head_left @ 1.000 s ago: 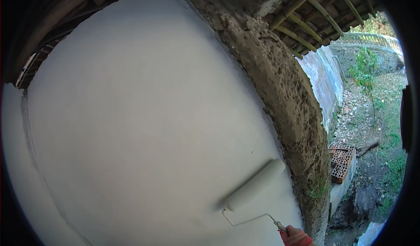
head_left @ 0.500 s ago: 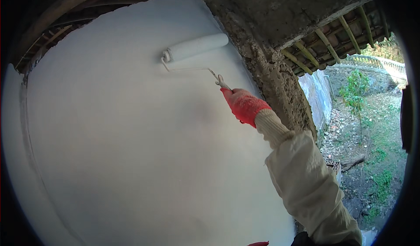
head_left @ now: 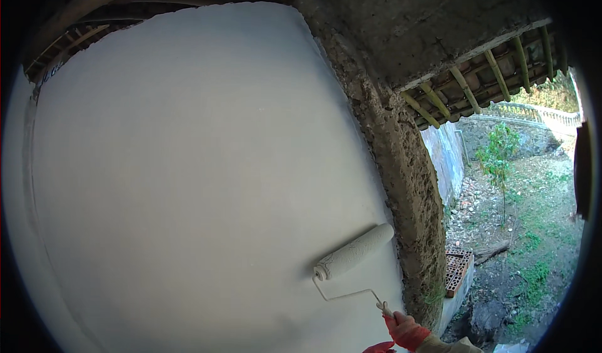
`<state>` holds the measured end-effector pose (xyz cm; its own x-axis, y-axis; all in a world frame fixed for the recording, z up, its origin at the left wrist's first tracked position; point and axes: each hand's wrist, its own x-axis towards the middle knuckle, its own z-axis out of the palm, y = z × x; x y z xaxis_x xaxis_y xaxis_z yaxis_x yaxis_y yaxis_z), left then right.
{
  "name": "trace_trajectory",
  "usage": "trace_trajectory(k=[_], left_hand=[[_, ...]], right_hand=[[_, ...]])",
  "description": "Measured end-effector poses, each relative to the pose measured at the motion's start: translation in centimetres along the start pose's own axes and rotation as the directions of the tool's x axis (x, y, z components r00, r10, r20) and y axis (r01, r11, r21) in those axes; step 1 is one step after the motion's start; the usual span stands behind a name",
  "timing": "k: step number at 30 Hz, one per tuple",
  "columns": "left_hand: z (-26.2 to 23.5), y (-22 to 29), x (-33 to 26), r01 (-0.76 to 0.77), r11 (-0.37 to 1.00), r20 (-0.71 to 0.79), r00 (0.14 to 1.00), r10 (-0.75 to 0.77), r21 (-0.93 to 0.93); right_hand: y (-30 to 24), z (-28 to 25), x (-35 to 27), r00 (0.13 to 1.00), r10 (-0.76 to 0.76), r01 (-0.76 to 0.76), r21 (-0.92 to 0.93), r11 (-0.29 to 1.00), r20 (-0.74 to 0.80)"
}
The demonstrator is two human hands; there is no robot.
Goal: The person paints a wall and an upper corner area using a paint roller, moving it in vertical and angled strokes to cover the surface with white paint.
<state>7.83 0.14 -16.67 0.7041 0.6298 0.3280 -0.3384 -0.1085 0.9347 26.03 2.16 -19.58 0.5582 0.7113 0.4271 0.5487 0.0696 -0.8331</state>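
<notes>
A paint roller [head_left: 354,252] with a pale, wet-looking sleeve rests against the white wall [head_left: 188,165], close to the wall's right edge. Its bent wire frame runs down to the handle, which my right hand [head_left: 406,331] grips in a red-palmed work glove. At the lower edge of the picture, just left of the right hand, part of my left hand [head_left: 379,348] shows in a red glove. Most of it is cut off, so its fingers and anything in them are hidden.
A rough concrete column [head_left: 401,183] borders the wall on the right. Overhead are a concrete beam [head_left: 401,33] and roof tiles on poles [head_left: 483,77]. Outside stand perforated bricks [head_left: 459,271], a small tree [head_left: 500,152] and a stony yard.
My right hand has brought the roller down the wall and to the right, from near the top to the lower right. A little more of my left hand shows.
</notes>
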Motion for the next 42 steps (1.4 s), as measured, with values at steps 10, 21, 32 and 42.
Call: trace_trajectory(k=[10, 21, 32, 42], left_hand=[[-3.1, 6.5, -0.2, -0.196, 0.973, -0.067, 0.976, 0.205, 0.119], [-4.3, 11.4, 0.9, -0.257, 0.955, -0.115, 0.954, 0.275, 0.150], [-2.1, 8.3, 1.9, -0.269, 0.938, 0.071, 0.963, 0.260, 0.216], [1.2, 1.5, 0.3, -0.042, 0.953, 0.322, 0.945, -0.060, 0.301]], right_hand=[[-23.6, -6.7, 15.6, 0.988, -0.055, -0.025, 0.496, 0.868, 0.146], [-46.6, -18.5, 31.5, 0.960, -0.277, 0.196, 0.618, 0.762, 0.038], [-19.5, -6.4, 20.9, 0.953, -0.294, 0.300, 0.339, 0.891, -0.071], [11.0, 1.5, -4.2, 0.973, 0.025, -0.038, 0.053, 0.998, 0.230]])
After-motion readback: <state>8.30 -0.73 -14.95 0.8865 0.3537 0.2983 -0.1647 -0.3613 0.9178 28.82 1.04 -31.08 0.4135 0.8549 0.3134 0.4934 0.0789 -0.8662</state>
